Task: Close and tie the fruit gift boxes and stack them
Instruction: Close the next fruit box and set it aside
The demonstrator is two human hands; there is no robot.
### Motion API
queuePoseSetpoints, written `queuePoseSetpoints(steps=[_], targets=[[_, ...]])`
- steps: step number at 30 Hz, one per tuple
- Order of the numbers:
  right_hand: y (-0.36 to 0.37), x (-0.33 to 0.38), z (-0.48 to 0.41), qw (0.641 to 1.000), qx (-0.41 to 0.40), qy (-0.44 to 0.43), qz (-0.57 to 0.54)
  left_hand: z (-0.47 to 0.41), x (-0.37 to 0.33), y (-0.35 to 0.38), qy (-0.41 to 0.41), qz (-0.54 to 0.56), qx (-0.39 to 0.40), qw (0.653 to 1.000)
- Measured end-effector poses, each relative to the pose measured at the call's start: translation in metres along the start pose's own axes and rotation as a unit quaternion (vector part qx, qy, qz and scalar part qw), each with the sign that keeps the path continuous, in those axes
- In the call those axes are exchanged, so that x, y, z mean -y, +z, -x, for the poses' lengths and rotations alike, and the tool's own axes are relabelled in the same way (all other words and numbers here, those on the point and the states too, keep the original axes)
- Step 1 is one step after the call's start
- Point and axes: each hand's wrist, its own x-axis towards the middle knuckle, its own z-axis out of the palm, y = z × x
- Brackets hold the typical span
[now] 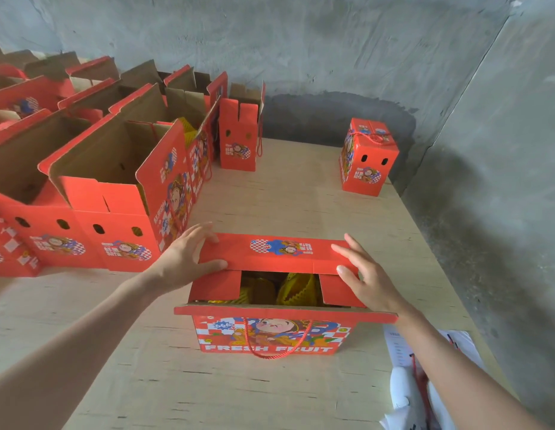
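Note:
A red fruit gift box (274, 336) marked FRESH FRUIT stands on the table right in front of me, with a red cord handle hanging down its near face. Its far lid flap (279, 252) is folded down over the opening, and both short side flaps are tucked in. Fruit in yellow foam nets (293, 287) shows through the gap. The near flap sticks out toward me. My left hand (186, 259) presses the far flap's left end with straight fingers. My right hand (363, 274) presses its right end the same way.
Several open red boxes (115, 193) stand in rows at the left, flaps upright. One closed, tied box (367, 156) stands at the far right by the concrete wall. White papers and a white object (406, 386) lie at the table's near right edge.

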Motion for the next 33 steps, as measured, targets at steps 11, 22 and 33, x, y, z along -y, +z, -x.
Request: queuePoseSetpoints(steps=[11, 22, 33], targets=[[0.002, -0.005, -0.002, 0.991, -0.090, -0.075, 0.060, -0.007, 0.008, 0.007, 0.040, -0.059, 0.021, 0.997], [-0.002, -0.002, 0.000, 0.988, -0.085, -0.094, 0.083, -0.004, 0.010, 0.013, 0.016, 0.033, 0.078, 0.996], [-0.002, -0.005, 0.002, 0.991, -0.064, -0.093, 0.067, -0.004, 0.003, 0.014, -0.015, 0.070, 0.089, 0.993]])
